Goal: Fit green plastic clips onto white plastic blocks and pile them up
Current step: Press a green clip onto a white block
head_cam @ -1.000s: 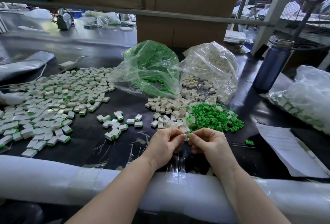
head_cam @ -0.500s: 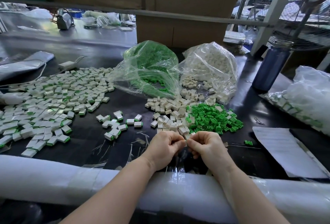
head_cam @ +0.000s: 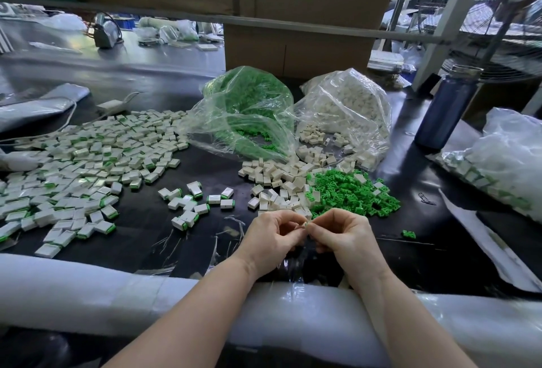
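Since the pieces are so small, we start at the left, where the broad spread of finished white plastic blocks with green clip edges (head_cam: 79, 168) lies flat on the dark table (head_cam: 140, 238), with a small loose cluster of finished ones (head_cam: 190, 206) nearer the middle. Our left hand (head_cam: 271, 240) and right hand (head_cam: 341, 237) meet just in front of the heap of bare white rectangular plastic blocks (head_cam: 278, 182), fingers curled, both pinching one small pale piece (head_cam: 306, 224) between the fingertips; whether a clip is already seated in it we cannot tell. Behind stand a clear bag of green clips (head_cam: 249, 109) and a clear bag of white blocks (head_cam: 349, 109). To the right lies the pile of loose green plastic clips (head_cam: 352, 194). We judge these parts light, stiff and rather slick, so we hold the block by its flat sides and press the clip in by its back edge; thin clip prongs could bend if forced askew.
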### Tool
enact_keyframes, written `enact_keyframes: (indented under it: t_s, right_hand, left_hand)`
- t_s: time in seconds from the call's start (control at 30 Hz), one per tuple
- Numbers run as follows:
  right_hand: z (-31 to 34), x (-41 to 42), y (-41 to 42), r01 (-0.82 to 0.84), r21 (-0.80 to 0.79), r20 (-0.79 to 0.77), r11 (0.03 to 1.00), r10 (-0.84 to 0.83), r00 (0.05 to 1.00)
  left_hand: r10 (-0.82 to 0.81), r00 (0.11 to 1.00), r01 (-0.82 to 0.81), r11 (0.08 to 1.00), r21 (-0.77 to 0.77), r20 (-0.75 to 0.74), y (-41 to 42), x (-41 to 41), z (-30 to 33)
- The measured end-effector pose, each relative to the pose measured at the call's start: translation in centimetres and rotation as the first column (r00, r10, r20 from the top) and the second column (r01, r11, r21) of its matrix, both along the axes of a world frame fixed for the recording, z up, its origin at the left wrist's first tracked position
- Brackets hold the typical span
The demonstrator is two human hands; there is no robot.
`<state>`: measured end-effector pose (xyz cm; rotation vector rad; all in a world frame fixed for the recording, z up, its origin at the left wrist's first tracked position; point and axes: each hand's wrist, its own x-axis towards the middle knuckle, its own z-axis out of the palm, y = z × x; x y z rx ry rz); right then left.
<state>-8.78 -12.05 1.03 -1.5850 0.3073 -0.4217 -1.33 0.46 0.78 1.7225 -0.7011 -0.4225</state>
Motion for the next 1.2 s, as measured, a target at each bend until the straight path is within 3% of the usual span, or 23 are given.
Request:
enact_keyframes:
  t_s: [0.33,0.6,1.2]
  right_hand:
    - [-0.16,0.11,-0.03,-0.039,0.075,0.008,0.996,0.039,0.999]
    - [0.18,0.06,0.17,-0.194,-0.012,-0.067,0.981,0.192,0.979]
    - [-0.21,0.08,0.10,-0.225,-0.060,-0.074,0.972,0.221,0.972]
  left_hand:
    - [0.006,1.000,-0.006,0.999,-0.054,-0.008,-0.02,-0.09,0.37]
    - [-0.062,0.996,0.063,0.998,-0.012,0.057,0.06,-0.34,0.59]
    - [-0.128,0.975,0.122,0.992,0.041,0.180,0.02,-0.07,0.22]
